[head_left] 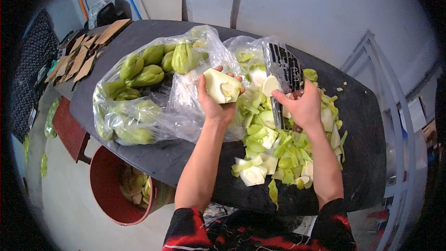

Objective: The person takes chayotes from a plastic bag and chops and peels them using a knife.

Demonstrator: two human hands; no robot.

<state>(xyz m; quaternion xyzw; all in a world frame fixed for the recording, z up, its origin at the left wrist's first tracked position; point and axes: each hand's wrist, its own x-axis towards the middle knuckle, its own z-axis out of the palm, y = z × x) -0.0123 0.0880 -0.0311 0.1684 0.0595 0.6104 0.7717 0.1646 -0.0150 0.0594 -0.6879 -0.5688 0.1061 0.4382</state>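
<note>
My left hand (215,107), palm up, is closed around a peeled, pale green chayote (221,86) with a hollow in its cut face. My right hand (305,108) grips a broad dark cleaver (284,67) with white marks on its blade. A pale oval slice (271,85) rests against the blade by my right thumb. Below the cleaver lies a heap of green peels and pale trimmings (278,151). Left of my left hand, a clear plastic bag (183,111) lies open with several whole green chayotes (149,75) in it.
The dark table (360,111) has rounded edges. A reddish-brown bucket (103,195) with pale pieces in it stands on the floor at the table's front left. Cardboard strips (80,56) lie at the back left. A grey metal frame (400,125) stands on the right.
</note>
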